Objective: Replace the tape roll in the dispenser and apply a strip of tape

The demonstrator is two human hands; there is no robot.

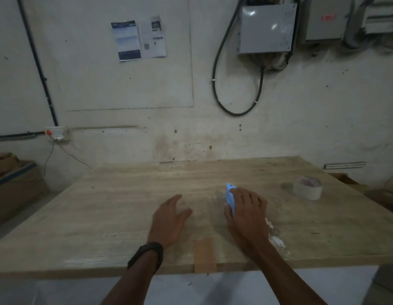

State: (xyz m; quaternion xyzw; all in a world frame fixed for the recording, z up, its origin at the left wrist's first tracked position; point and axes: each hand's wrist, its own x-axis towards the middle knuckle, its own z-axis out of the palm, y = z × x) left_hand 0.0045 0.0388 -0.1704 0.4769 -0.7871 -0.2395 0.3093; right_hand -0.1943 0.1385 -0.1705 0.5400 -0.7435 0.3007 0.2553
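My right hand lies over a light blue tape dispenser on the wooden table, fingers wrapped on its top; most of the dispenser is hidden under the hand. A faint clear strip of tape stretches on the table just left of the dispenser. My left hand rests flat on the table to the left of that strip, fingers spread, holding nothing. A whitish tape roll stands on the table at the right, apart from both hands.
A brown strip of tape is stuck at the table's front edge between my arms. White crumpled scraps lie by my right wrist. Cardboard boxes stand at the left. The wall behind carries electrical boxes and cables.
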